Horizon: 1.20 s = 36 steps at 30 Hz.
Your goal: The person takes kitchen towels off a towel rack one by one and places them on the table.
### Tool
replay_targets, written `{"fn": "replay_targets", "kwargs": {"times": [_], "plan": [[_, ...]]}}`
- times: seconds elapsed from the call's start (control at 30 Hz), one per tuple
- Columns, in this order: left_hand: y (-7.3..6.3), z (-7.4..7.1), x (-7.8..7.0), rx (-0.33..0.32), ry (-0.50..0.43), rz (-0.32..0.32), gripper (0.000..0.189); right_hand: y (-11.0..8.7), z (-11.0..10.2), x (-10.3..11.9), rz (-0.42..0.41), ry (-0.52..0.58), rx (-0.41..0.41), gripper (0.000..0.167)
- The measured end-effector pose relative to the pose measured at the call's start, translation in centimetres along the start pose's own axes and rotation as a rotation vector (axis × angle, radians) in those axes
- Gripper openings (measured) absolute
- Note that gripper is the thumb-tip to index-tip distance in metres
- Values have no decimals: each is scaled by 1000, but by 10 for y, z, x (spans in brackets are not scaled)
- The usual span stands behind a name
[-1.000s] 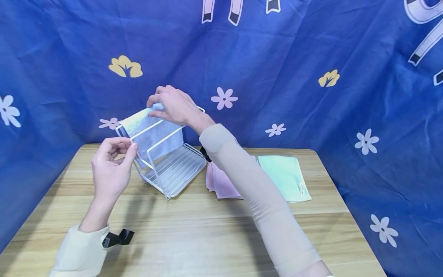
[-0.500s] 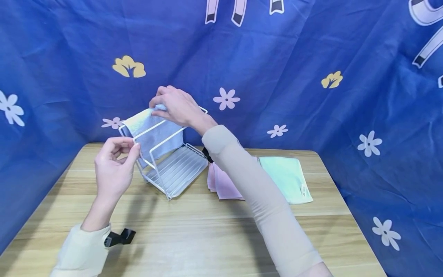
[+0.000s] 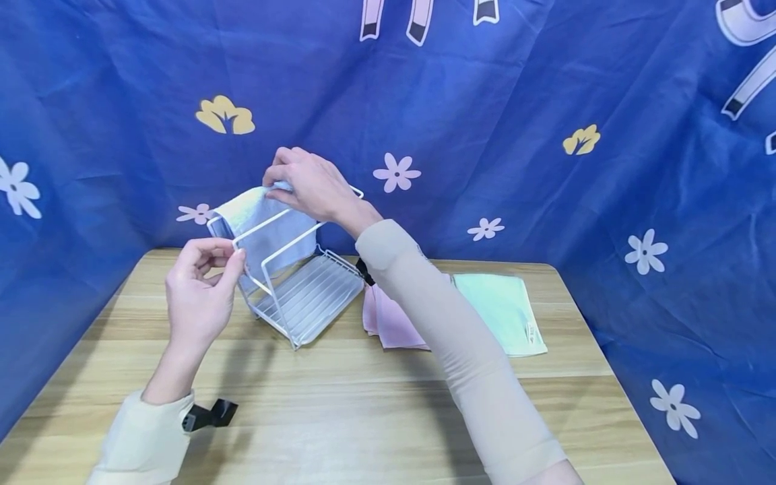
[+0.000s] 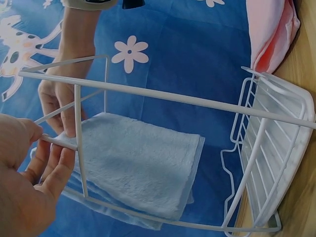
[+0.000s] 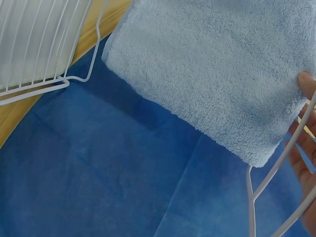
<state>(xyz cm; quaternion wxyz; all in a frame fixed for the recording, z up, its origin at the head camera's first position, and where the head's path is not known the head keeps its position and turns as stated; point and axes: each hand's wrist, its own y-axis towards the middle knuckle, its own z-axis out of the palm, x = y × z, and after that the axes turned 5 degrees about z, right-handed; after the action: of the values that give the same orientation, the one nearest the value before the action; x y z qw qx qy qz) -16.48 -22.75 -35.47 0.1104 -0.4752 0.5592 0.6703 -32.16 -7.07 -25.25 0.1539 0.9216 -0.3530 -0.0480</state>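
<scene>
A white wire rack (image 3: 318, 303) with a slatted tray base stands at the left of the table in the head view. Over its rear top bar hangs a light blue towel (image 3: 273, 239), folded in layers. My right hand (image 3: 312, 185) pinches the towel's top edge, thumb on the near side; in the right wrist view its thumb touches the fluffy face of the towel (image 5: 207, 64). With thumb and fingers, my left hand (image 3: 197, 296) grips a bar at the rack's left end, as the left wrist view also shows.
To the right of the rack lie a pink cloth (image 3: 394, 327), partly hidden by the right forearm, and a mint green cloth (image 3: 497, 310) with a label. A blue printed curtain (image 3: 461, 182) surrounds the wooden table (image 3: 339, 411).
The towel's hanging lower edge has risen slightly, with the right hand shifting very little. The left hand keeps its grip on the rack.
</scene>
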Motion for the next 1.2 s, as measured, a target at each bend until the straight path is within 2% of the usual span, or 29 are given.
{"fn": "replay_targets", "kwargs": {"times": [0.47, 0.7, 1.2], "plan": [[1, 0, -2, -14, 12, -11, 10, -12, -17, -5, -46, -48, -44, 30], [0, -1, -3, -11, 23, -22, 10, -18, -23, -10, -60, -29, -62, 30], [-1, -1, -2, -12, 32, -26, 10, -30, -38, -26, -67, 76, -187, 24]]}}
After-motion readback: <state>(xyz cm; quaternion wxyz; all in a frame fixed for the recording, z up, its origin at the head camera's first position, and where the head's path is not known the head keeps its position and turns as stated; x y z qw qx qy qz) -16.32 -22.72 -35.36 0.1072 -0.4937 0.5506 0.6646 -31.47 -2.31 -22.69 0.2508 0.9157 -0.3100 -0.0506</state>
